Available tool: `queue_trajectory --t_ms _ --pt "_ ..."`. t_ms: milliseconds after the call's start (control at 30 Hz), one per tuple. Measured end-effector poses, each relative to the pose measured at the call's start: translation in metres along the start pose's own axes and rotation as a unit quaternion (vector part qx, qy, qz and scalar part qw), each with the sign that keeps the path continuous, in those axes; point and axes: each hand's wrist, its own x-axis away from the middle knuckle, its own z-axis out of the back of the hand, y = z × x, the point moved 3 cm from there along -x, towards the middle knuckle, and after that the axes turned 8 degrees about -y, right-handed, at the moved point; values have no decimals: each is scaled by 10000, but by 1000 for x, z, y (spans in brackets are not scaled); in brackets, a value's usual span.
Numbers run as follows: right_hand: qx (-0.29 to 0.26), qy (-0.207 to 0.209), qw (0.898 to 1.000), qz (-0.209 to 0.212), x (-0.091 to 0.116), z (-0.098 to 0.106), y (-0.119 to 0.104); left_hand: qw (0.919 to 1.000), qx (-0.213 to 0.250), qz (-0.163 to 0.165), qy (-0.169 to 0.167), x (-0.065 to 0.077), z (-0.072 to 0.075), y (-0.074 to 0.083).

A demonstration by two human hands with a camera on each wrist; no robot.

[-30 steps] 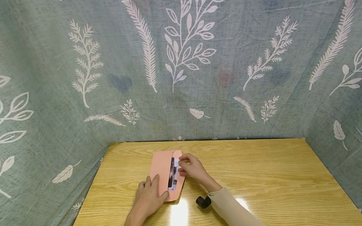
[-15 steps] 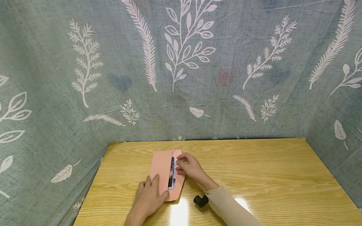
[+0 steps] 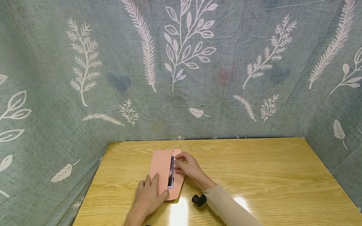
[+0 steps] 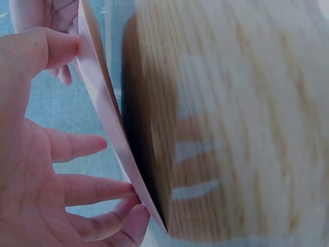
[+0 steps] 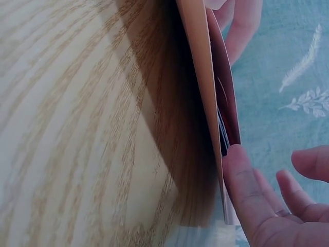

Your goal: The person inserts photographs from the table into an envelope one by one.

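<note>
A pink envelope point(image 3: 161, 166) lies on the wooden table, its flap point(image 3: 179, 183) spread out to the right. Along its mouth a narrow strip of printed photos point(image 3: 171, 175) shows; the rest of them is inside. My left hand point(image 3: 147, 197) rests on the envelope's lower left part, fingers spread and thumb near the mouth. At the flap side, my right hand point(image 3: 190, 167) touches the photos' outer edge with its fingertips. In the right wrist view the envelope point(image 5: 203, 62) gapes, with thin edges of the photos point(image 5: 223, 133) inside and one fingertip at the opening.
The wooden table point(image 3: 262, 177) extends well to the right of the envelope. A grey-green curtain point(image 3: 211, 101) with white leaf prints stands behind and at both sides. Black camera mounts point(image 3: 199, 200) sit at both wrists.
My right hand has moved slightly left, and the photos have slid deeper into the envelope, leaving a thinner strip in sight. The left hand has stayed in place.
</note>
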Motion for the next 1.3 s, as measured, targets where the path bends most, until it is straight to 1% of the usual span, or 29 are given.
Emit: queue_trajectory --t_ms 33,133,267,433,600,800,900,1067,1167,1300 --pt "-14 1 10000 8 3 -2 -5 10000 12 3 -6 0 0 0" --pt "52 5 10000 -3 2 -3 -6 10000 19 17 -31 0 0 0" --pt "149 27 9999 -31 -6 -1 5 10000 19 25 -47 0 0 1" --pt "141 62 9999 -15 -14 2 21 10000 -12 3 -36 -1 0 0" --pt "111 13 9999 15 -14 7 25 10000 -5 1 -50 -3 -1 0" --pt "312 -45 9994 113 -5 18 22 9999 -69 33 -85 -5 -2 1" --pt "325 -79 9992 222 2 26 19 9998 -186 76 -89 -5 -3 0" --pt "355 -102 9989 275 14 36 13 9991 -393 141 -35 -5 -4 0" --pt "340 -93 9990 258 23 40 5 9989 -452 143 15 -5 -5 0" --pt "409 27 9990 175 35 47 -3 9987 -505 83 72 -4 -5 0"
